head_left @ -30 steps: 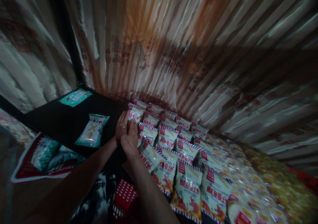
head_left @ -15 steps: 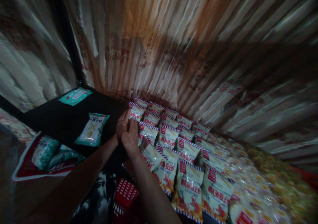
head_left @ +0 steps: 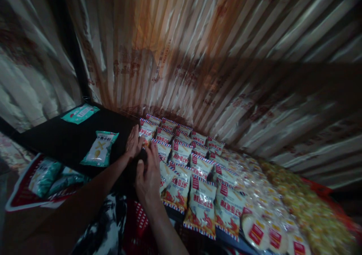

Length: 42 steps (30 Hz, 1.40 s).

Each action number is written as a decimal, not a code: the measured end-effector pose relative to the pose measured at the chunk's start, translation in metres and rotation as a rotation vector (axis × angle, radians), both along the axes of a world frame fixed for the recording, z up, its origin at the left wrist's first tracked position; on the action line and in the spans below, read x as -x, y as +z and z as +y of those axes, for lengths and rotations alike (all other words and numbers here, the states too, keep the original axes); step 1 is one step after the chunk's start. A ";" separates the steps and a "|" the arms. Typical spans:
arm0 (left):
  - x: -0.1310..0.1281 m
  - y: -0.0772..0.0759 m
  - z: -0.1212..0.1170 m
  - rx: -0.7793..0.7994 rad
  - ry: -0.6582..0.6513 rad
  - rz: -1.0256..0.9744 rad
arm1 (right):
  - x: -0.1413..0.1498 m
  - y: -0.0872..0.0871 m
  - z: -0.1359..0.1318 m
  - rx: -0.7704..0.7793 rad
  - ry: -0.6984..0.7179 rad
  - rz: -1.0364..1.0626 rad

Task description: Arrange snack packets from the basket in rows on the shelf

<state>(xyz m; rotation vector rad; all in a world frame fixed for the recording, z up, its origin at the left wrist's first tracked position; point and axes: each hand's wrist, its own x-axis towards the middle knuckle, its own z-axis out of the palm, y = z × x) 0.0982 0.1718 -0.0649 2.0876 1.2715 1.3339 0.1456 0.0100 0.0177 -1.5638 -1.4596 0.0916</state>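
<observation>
My left hand [head_left: 134,141] lies flat, fingers stretched out, along the left side of the rows of white, red-lettered snack bags. It is beside the small bag [head_left: 147,130] at the back left. Lower and nearer to me, my right hand [head_left: 148,174] has its thumb apart from its fingers. Its fingertips are at the left edge of a middle-row bag [head_left: 162,150]; whether they press on it I cannot tell. Neither hand holds anything. On the black shelf [head_left: 70,138] to the left are a teal snack bag [head_left: 99,149] and a second teal bag [head_left: 80,113] lying flat.
Below the shelf, a red basket with a white rim [head_left: 14,202] holds several teal bags. Another red basket [head_left: 140,219] is under my right forearm. Clear-wrapped round snacks [head_left: 256,230] and yellow-green packets [head_left: 308,206] lie to the right. A pleated curtain [head_left: 181,59] hangs behind.
My right hand has drawn back from my left and spread its fingers. My left hand stays along the bags' left side. The whole view has shifted slightly, with things now farther left.
</observation>
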 end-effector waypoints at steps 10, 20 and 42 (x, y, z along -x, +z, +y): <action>0.032 0.015 -0.089 -0.088 0.006 0.016 | -0.011 -0.036 -0.100 -0.019 -0.192 0.024; 0.040 0.008 -0.170 0.116 -0.126 0.143 | -0.012 -0.068 -0.117 0.073 -0.218 0.081; 0.024 -0.008 -0.174 0.038 -0.002 0.190 | -0.016 -0.068 -0.081 0.070 -0.131 -0.036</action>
